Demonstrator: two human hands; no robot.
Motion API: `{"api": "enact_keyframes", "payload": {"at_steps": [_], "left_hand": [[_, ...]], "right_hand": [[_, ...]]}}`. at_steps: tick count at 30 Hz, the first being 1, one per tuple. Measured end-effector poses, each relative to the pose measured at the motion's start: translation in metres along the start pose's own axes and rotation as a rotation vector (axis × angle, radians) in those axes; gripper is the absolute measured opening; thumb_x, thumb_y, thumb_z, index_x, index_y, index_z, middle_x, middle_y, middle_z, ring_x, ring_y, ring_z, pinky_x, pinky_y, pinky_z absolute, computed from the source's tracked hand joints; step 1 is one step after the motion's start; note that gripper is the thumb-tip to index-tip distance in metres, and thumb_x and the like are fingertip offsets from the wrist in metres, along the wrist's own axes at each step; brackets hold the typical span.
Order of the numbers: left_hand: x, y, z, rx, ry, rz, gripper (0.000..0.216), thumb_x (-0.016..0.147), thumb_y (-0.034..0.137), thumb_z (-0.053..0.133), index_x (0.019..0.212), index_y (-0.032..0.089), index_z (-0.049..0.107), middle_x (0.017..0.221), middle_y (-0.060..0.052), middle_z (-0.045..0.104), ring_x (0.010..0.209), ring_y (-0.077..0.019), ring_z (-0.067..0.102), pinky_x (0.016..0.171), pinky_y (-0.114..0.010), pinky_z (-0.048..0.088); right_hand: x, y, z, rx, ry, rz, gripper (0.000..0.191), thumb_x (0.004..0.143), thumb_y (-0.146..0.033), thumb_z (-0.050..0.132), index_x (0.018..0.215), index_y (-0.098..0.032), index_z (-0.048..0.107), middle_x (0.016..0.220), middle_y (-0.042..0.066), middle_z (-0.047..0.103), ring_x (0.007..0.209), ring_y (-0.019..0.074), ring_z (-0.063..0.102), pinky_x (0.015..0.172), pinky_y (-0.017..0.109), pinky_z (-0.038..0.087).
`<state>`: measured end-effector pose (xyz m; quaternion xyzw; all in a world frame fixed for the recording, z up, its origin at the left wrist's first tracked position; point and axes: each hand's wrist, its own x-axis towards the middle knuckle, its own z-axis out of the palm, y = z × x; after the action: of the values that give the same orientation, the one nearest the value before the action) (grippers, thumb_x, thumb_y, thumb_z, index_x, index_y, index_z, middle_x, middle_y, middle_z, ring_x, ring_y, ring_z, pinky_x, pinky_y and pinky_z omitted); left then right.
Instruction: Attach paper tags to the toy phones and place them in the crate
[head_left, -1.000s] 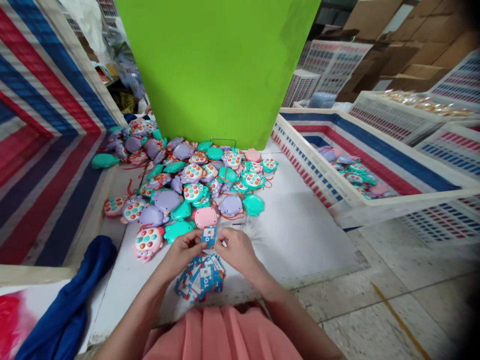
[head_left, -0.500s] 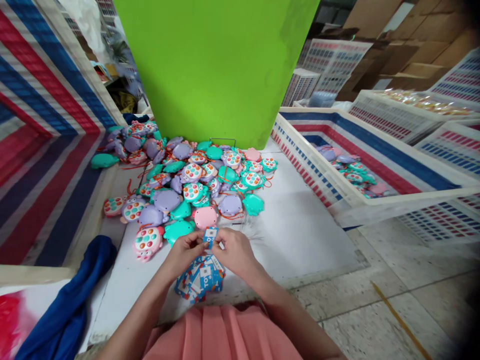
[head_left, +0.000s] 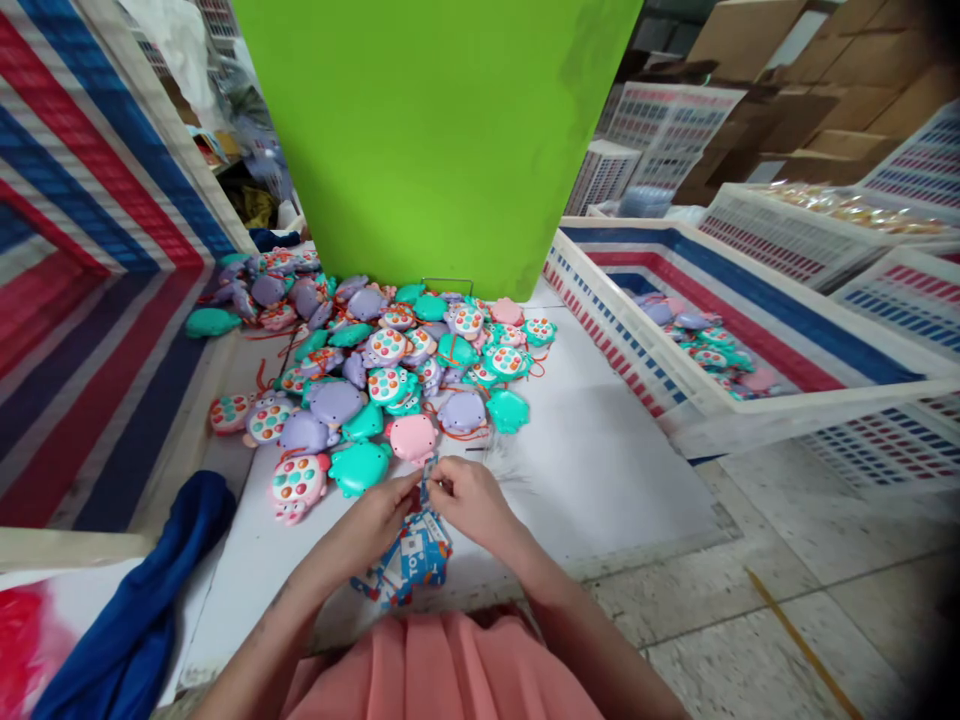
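Observation:
My left hand (head_left: pixel 379 520) and my right hand (head_left: pixel 469 497) meet at the near edge of a white table (head_left: pixel 600 460). Both pinch a small blue and white card (head_left: pixel 426 478), seen almost edge-on between the fingertips. Under my hands lies a loose stack of the same blue cards (head_left: pixel 409 560). Just beyond the fingertips rests a pink toy (head_left: pixel 413 436) at the front of a pile of pink, purple and teal button toys (head_left: pixel 375 360) with orange cords.
A tall green panel (head_left: pixel 435 130) stands behind the pile. A white crate with blue and red lining (head_left: pixel 720 400) at the right holds more toys. A striped crate wall (head_left: pixel 82 290) rises at the left. Blue cloth (head_left: pixel 150 590) lies near left.
The card faced me a second ago and now is turned nearly edge-on. My left hand has shifted slightly right and flattened toward the card. The toy pile is unchanged.

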<state>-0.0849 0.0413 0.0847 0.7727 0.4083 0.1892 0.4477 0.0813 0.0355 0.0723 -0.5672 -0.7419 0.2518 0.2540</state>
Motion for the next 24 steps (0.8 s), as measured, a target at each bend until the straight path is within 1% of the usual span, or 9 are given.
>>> {"api": "enact_keyframes", "payload": {"at_steps": [4,9,12,13,15,17,19,21,24], "left_hand": [[-0.001,-0.001,0.000,0.185,0.048,-0.082,0.026,0.087,0.019,0.037,0.089,0.018,0.063,0.084,-0.004,0.067,0.075,-0.0167,0.059,0.070,-0.024,0.041],[-0.001,0.002,0.000,0.319,0.030,-0.118,0.029,0.090,0.029,0.036,0.074,0.018,0.057,0.068,-0.001,0.060,0.064,-0.0154,0.054,0.058,-0.024,0.034],[-0.002,0.003,0.000,0.364,0.066,-0.104,0.033,0.092,0.035,0.034,0.069,0.019,0.051,0.063,0.001,0.055,0.060,-0.0148,0.052,0.055,-0.024,0.030],[-0.002,0.003,0.000,0.383,0.089,-0.102,0.034,0.092,0.036,0.033,0.068,0.020,0.050,0.062,0.001,0.054,0.059,-0.0146,0.051,0.054,-0.024,0.029],[-0.002,0.001,0.002,0.422,0.133,-0.097,0.034,0.092,0.038,0.032,0.068,0.020,0.048,0.062,0.001,0.053,0.057,-0.0144,0.050,0.053,-0.024,0.028],[-0.002,-0.001,0.005,0.449,0.158,-0.084,0.033,0.092,0.037,0.033,0.068,0.020,0.049,0.062,0.001,0.053,0.056,-0.0142,0.049,0.054,-0.024,0.028],[-0.001,-0.003,0.007,0.449,0.162,-0.061,0.032,0.092,0.035,0.034,0.069,0.020,0.050,0.062,0.000,0.055,0.056,-0.0140,0.050,0.055,-0.024,0.029],[-0.001,-0.005,0.009,0.425,0.163,-0.047,0.033,0.091,0.035,0.035,0.068,0.019,0.051,0.061,0.001,0.055,0.056,-0.0133,0.049,0.055,-0.024,0.029],[-0.001,-0.005,0.008,0.377,0.188,-0.057,0.037,0.091,0.037,0.035,0.063,0.019,0.050,0.056,0.002,0.050,0.052,-0.0120,0.046,0.052,-0.023,0.029]], "right_hand": [[-0.005,0.005,-0.001,0.155,-0.075,-0.046,0.012,0.079,-0.014,0.051,0.072,-0.018,0.059,0.066,-0.003,0.059,0.061,0.0100,0.051,0.057,0.019,0.031],[-0.009,0.010,0.002,0.275,-0.132,-0.034,0.012,0.082,-0.018,0.052,0.073,-0.018,0.059,0.060,-0.005,0.054,0.055,0.0080,0.045,0.052,0.019,0.028],[-0.012,0.012,0.004,0.354,-0.139,-0.028,0.016,0.084,-0.025,0.053,0.071,-0.017,0.058,0.056,-0.006,0.048,0.052,0.0076,0.041,0.049,0.019,0.025],[-0.013,0.013,0.005,0.388,-0.129,-0.019,0.015,0.084,-0.026,0.053,0.074,-0.017,0.059,0.056,-0.007,0.046,0.052,0.0075,0.040,0.048,0.018,0.025],[-0.014,0.012,0.005,0.462,-0.092,0.004,0.013,0.084,-0.028,0.053,0.090,-0.018,0.059,0.056,-0.008,0.044,0.051,0.0077,0.039,0.049,0.018,0.027],[-0.015,0.010,0.003,0.521,-0.071,0.005,0.028,0.084,-0.030,0.054,0.110,-0.019,0.054,0.058,-0.008,0.045,0.053,0.0083,0.041,0.051,0.018,0.031],[-0.016,0.007,0.002,0.550,-0.099,-0.023,0.036,0.083,-0.032,0.056,0.116,-0.019,0.053,0.061,-0.007,0.047,0.055,0.0088,0.043,0.053,0.018,0.033],[-0.017,0.005,0.001,0.556,-0.149,-0.036,0.033,0.080,-0.033,0.059,0.111,-0.020,0.058,0.060,-0.007,0.047,0.054,0.0084,0.042,0.051,0.018,0.031],[-0.016,0.006,0.001,0.545,-0.165,-0.006,0.018,0.080,-0.029,0.058,0.093,-0.019,0.065,0.056,-0.007,0.045,0.050,0.0074,0.037,0.047,0.018,0.027]]}}
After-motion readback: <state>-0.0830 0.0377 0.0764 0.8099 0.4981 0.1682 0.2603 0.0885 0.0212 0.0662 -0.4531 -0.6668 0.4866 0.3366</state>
